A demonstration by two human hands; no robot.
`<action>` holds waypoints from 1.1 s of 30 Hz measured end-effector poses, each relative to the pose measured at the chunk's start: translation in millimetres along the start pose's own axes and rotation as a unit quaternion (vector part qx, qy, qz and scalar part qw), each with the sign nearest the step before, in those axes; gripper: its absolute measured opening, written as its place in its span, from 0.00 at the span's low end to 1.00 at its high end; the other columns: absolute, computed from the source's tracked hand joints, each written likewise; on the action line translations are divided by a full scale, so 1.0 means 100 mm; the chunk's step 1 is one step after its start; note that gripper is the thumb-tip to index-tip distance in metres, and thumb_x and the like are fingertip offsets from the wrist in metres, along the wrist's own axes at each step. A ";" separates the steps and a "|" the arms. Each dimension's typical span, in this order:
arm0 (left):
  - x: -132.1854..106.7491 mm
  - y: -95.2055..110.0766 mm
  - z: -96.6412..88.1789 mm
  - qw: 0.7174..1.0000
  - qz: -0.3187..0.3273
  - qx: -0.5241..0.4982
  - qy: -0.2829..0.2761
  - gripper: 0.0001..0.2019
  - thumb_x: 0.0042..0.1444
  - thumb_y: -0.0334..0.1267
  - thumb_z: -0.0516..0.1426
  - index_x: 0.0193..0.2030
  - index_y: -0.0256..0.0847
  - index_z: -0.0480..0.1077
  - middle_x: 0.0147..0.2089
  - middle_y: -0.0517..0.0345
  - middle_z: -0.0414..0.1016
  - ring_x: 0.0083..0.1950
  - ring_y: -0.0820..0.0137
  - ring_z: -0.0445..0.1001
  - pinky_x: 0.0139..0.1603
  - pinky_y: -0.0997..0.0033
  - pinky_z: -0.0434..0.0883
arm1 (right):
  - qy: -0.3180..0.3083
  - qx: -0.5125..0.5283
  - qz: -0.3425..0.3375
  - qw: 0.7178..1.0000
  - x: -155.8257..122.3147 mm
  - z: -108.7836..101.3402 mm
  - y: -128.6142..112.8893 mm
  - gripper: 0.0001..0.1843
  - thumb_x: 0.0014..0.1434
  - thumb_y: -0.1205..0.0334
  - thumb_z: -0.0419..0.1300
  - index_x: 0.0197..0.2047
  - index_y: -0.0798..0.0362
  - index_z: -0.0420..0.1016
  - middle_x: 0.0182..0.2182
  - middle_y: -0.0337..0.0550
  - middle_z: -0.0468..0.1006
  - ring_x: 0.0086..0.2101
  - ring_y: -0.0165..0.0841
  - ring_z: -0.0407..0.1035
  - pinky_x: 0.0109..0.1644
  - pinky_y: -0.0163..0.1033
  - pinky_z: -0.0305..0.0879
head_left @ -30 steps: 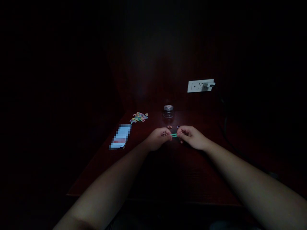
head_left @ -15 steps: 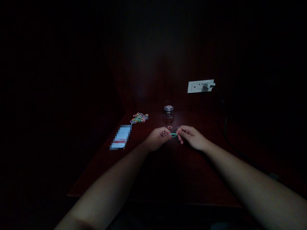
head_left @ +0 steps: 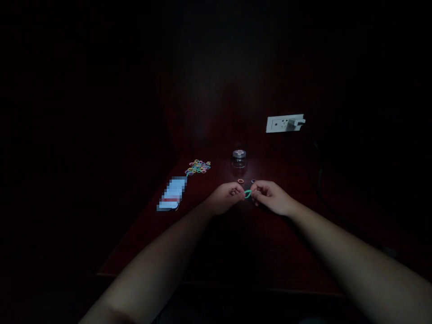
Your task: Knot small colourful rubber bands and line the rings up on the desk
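Observation:
Both my hands meet over the middle of a dark red wooden table (head_left: 256, 252). My left hand (head_left: 225, 198) and my right hand (head_left: 270, 196) each pinch one side of a small green rubber band (head_left: 247, 194), which hangs between the fingertips as a slack loop. Both hands have their fingers curled. Just beyond the fingers lie a small orange band (head_left: 240, 181) and a dark bluish band (head_left: 253, 181) on the table.
A heap of several coloured rubber bands (head_left: 198, 167) lies at the back left. A small glass jar with a lid (head_left: 239, 159) stands behind the hands. A blurred white packet (head_left: 171, 194) lies left. A wall socket with a plugged charger (head_left: 285, 123) and its cable (head_left: 320, 180) are at right.
The green band was stretched flat between my hands; now it has relaxed into a round loop as the fingertips moved closer. The view shifted slightly.

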State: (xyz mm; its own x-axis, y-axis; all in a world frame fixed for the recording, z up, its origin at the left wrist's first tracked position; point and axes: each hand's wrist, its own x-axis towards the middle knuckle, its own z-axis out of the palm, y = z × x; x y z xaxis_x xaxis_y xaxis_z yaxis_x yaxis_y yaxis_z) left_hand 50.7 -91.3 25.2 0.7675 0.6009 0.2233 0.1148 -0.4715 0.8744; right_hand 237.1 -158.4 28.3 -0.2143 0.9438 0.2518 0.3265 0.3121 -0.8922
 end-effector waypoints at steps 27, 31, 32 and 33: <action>0.02 0.00 0.03 0.999 0.005 -0.036 0.009 0.11 0.53 0.42 0.57 0.35 0.35 0.66 0.28 0.60 0.67 0.27 0.78 0.62 0.28 0.78 0.59 | -0.011 0.013 -0.015 1.000 -0.01 0.01 0.04 0.13 0.57 0.54 0.57 0.31 0.55 0.65 0.21 0.37 0.69 0.22 0.26 0.63 0.25 0.32 0.58; 0.02 0.01 0.03 1.000 -0.014 -0.017 0.008 0.10 0.52 0.41 0.58 0.33 0.35 0.66 0.25 0.63 0.63 0.25 0.78 0.58 0.26 0.78 0.56 | -0.007 0.004 -0.017 1.000 -0.01 0.00 0.03 0.12 0.57 0.54 0.57 0.31 0.55 0.65 0.20 0.37 0.69 0.22 0.27 0.63 0.25 0.32 0.57; 0.02 0.01 0.03 1.000 -0.018 -0.017 0.003 0.10 0.52 0.41 0.57 0.33 0.35 0.66 0.25 0.63 0.63 0.26 0.78 0.59 0.26 0.78 0.57 | -0.001 0.002 -0.020 1.000 -0.01 -0.01 0.03 0.12 0.57 0.54 0.57 0.30 0.55 0.65 0.20 0.37 0.69 0.22 0.27 0.63 0.25 0.32 0.57; 0.02 0.00 0.03 1.000 -0.019 -0.018 -0.001 0.10 0.52 0.41 0.57 0.33 0.35 0.67 0.26 0.62 0.64 0.26 0.78 0.59 0.26 0.78 0.57 | 0.007 -0.001 -0.022 1.000 -0.01 -0.01 0.02 0.12 0.57 0.54 0.57 0.30 0.54 0.65 0.20 0.37 0.69 0.22 0.27 0.63 0.25 0.32 0.57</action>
State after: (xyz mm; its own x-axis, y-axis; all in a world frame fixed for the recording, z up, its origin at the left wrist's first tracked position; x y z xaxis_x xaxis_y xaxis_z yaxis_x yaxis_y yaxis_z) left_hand 53.7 -92.1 24.5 0.7640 0.6170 0.1887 0.1218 -0.4252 0.8969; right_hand 238.8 -159.1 27.0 -0.2162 0.9302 0.2966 0.3188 0.3544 -0.8791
